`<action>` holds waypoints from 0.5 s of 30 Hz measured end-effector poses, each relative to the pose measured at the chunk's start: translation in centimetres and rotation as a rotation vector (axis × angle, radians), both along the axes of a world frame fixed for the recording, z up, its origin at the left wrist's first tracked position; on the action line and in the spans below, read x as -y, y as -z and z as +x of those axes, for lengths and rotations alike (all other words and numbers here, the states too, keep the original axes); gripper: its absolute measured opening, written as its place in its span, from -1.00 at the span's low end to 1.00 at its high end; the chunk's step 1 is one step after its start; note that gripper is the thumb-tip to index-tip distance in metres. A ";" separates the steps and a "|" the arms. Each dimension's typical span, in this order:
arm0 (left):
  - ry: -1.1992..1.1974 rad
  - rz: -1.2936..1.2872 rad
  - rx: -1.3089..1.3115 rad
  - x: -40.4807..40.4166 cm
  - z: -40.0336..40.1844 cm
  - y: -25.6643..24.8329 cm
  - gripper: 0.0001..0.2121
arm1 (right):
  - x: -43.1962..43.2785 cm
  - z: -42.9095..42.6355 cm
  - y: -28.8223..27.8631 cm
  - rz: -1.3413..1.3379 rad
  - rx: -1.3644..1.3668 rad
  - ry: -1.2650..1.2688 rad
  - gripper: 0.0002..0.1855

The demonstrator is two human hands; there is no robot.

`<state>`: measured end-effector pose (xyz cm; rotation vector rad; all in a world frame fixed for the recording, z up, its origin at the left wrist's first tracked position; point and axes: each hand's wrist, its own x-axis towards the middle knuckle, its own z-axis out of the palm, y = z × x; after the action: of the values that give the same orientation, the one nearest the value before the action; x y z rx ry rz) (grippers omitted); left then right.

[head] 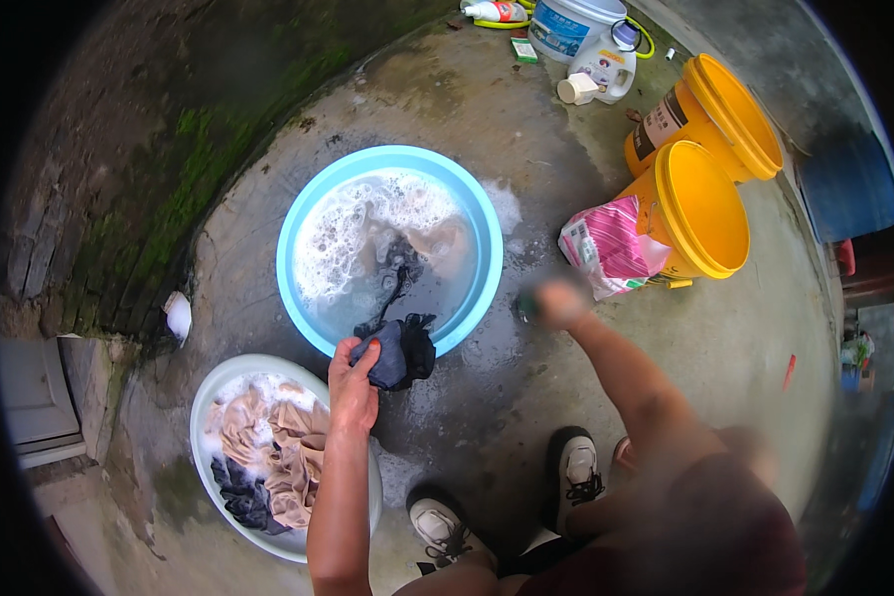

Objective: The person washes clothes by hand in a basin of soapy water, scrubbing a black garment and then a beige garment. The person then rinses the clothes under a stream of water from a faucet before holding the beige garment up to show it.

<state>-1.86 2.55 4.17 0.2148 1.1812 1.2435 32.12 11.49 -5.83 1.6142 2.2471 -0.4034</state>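
My left hand (354, 387) grips a wet dark grey and black garment (396, 356) at the near rim of a light blue basin (495, 249). One dark strand of the cloth trails into the sudsy water, where a beige cloth (439, 246) lies partly under foam. Out to the right, my right hand (561, 302) is low over the wet concrete, just short of a pink detergent bag (612, 246). A blur covers its fingers. Something dark green (525, 306) shows at its left side; whether the hand holds it, I cannot tell.
A pale basin (216, 501) of soapy beige and dark clothes stands at lower left. Two yellow buckets (704, 208) are behind the bag. Farther back are a detergent jug (603, 67) and a white bucket (562, 30). A mossy wall (194, 156) borders the left.
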 end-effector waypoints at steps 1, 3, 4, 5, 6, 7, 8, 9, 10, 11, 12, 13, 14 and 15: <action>-0.009 -0.001 0.017 0.0 0.2 0.1 -0.90 | -0.5 0.3 -0.2 -0.058 0.003 -0.011 -0.80; -0.016 -0.008 0.032 0.0 0.3 0.5 -0.90 | -1.6 0.7 -0.4 -0.098 -0.004 0.011 -0.77; -0.013 -0.009 0.026 0.1 0.1 0.9 -0.89 | -1.9 0.5 -1.2 -0.092 -0.051 -0.013 -0.77; -0.010 -0.010 0.020 0.2 0.0 1.2 -0.87 | -2.1 0.4 -2.0 -0.085 -0.098 -0.036 -0.77; -0.007 -0.011 0.023 0.1 0.2 1.0 -0.87 | -2.3 -0.3 -4.3 -0.054 -0.044 -0.111 -0.76; -0.004 -0.013 0.010 0.0 0.4 0.8 -0.86 | -2.2 -0.3 -4.2 -0.055 -0.041 -0.108 -0.76; -0.002 -0.016 -0.003 -0.1 0.6 0.6 -0.84 | -1.9 -0.3 -3.9 -0.035 -0.047 -0.098 -0.75; -0.002 -0.012 0.002 -0.2 0.8 0.6 -0.84 | -1.7 -0.2 -3.9 -0.011 -0.051 -0.091 -0.74; 0.015 0.005 0.016 -0.3 0.9 0.6 -0.83 | -1.1 -0.1 -3.8 0.025 -0.116 -0.079 -0.67; 0.030 0.022 0.031 -0.3 1.0 0.6 -0.82 | -0.5 -0.1 -3.8 0.028 -0.112 -0.082 -0.67; 0.026 0.023 0.029 -0.3 1.0 0.5 -0.82 | 0.1 -0.5 -4.0 0.005 -0.149 -0.026 -0.64; 0.029 0.031 0.041 -0.3 1.1 0.4 -0.82 | 0.3 -0.9 -4.1 -0.019 -0.185 0.030 -0.61; 0.030 0.039 0.053 -0.2 1.1 0.3 -0.83 | 0.2 -0.4 -3.3 -0.040 -0.222 0.052 -0.58; 0.030 0.040 0.052 -0.2 1.1 0.4 -0.83 | 0.2 0.6 -2.5 -0.039 -0.222 0.051 -0.58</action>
<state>-0.71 2.76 3.82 0.2277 1.1049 1.2403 32.72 11.27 -3.28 1.6826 2.3428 -0.6662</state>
